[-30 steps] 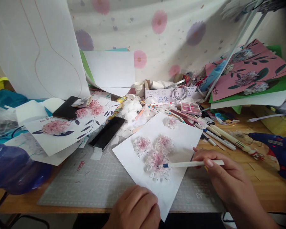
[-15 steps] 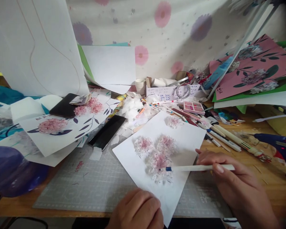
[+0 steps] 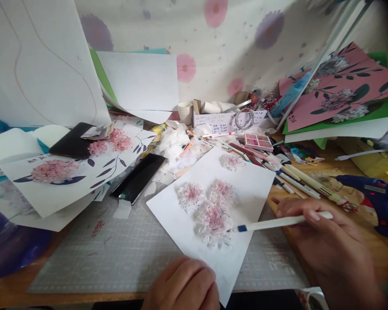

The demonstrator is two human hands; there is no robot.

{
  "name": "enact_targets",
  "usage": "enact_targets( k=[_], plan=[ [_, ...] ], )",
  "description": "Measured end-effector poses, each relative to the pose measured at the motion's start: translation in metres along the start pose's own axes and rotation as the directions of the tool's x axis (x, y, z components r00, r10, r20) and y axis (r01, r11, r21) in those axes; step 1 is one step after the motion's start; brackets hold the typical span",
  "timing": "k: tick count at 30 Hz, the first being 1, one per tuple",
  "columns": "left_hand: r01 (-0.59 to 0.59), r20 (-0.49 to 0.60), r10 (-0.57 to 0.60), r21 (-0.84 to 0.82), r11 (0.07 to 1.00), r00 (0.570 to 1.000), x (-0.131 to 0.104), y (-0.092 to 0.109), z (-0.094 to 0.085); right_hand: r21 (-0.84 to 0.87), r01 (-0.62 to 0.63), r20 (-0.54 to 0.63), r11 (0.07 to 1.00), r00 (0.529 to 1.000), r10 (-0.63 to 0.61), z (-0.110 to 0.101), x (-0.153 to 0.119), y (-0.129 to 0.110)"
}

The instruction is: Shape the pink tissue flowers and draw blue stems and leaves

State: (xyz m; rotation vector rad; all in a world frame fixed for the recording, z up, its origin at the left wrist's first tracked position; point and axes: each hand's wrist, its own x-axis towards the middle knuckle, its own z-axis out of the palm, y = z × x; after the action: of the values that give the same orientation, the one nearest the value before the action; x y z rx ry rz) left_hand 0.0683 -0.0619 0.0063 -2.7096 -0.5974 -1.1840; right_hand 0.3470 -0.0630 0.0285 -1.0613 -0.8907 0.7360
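My right hand [image 3: 320, 232] is closed around a slim white paintbrush [image 3: 278, 222] with a blue band near its tip. The brush points left, its tip at the right edge of the lowest pink-and-white flower cluster [image 3: 213, 217]. That raised, petalled cluster is on a white sheet of paper [image 3: 177, 226], together with several similar ones. My left hand [image 3: 186, 286] rests with curled fingers on the lower left edge of the sheet; whether its fingertips pinch the paper is hidden.
Under the sheet is a grey cutting mat [image 3: 126, 254]. A black phone [image 3: 139, 178] lies left of the sheet, beside a white card with pink flowers [image 3: 54, 172]. Pens and brushes [image 3: 297, 181] lie behind, near a pink palette [image 3: 258, 141]. A blue glue gun [image 3: 375, 193] lies far right.
My right hand has drawn the paintbrush slightly right, moving its tip from over the lowest cluster to its edge. My left hand stays on the paper. The camera view has shifted a little.
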Motion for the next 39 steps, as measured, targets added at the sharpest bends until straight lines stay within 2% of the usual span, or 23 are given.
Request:
enact_targets(
  k=[2, 5, 8, 11, 13, 17, 23, 29, 31, 34, 39],
  plan=[
    [-0.016, -0.064, 0.016, -0.007, 1.000, 0.998, -0.001, 0.000, 0.003, 0.002, 0.053, 0.089, 0.999, 0.995, -0.053, 0.003, -0.002, -0.001],
    [-0.005, -0.164, 0.003, -0.012, 1.000, 0.987, -0.004, 0.002, 0.002, 0.026, 0.122, 0.123, 0.992, 0.985, -0.124, 0.006, -0.005, -0.001],
    [0.145, -0.047, -0.148, -0.064, 0.987, 0.988, -0.003, 0.006, -0.006, 0.083, 0.119, 0.083, 0.989, 0.989, -0.125, 0.007, -0.004, -0.001],
    [0.348, 0.010, -0.351, -0.157, 0.924, 0.936, 0.006, 0.007, -0.015, 0.105, 0.148, -0.027, 0.983, 0.989, -0.146, 0.007, -0.003, -0.002],
    [0.415, 0.044, -0.413, -0.112, 0.903, 0.910, 0.015, 0.005, -0.017, 0.118, 0.156, -0.088, 0.981, 0.985, -0.146, 0.007, -0.002, -0.003],
    [0.364, 0.113, -0.368, 0.056, 0.930, 0.923, 0.032, 0.000, -0.014, 0.149, 0.135, -0.153, 0.980, 0.982, -0.112, 0.007, -0.001, -0.004],
    [0.282, 0.175, -0.291, 0.071, 0.957, 0.941, 0.035, -0.006, -0.004, 0.179, 0.130, -0.132, 0.975, 0.986, -0.107, 0.006, -0.001, -0.004],
    [0.256, 0.248, -0.271, 0.089, 0.962, 0.930, 0.040, -0.007, -0.004, 0.187, 0.135, -0.106, 0.973, 0.987, -0.117, 0.005, 0.000, -0.005],
    [0.274, 0.229, -0.283, 0.073, 0.959, 0.931, 0.041, -0.007, -0.006, 0.181, 0.119, -0.109, 0.976, 0.989, -0.101, 0.006, 0.000, -0.006],
    [0.360, 0.178, -0.359, 0.028, 0.933, 0.916, 0.034, -0.007, -0.011, 0.178, 0.099, -0.127, 0.979, 0.989, -0.077, 0.008, 0.001, -0.006],
    [0.428, 0.148, -0.419, -0.030, 0.903, 0.896, 0.016, -0.009, -0.028, 0.136, 0.069, -0.176, 0.988, 0.983, -0.044, 0.009, 0.000, -0.002]
  ],
)
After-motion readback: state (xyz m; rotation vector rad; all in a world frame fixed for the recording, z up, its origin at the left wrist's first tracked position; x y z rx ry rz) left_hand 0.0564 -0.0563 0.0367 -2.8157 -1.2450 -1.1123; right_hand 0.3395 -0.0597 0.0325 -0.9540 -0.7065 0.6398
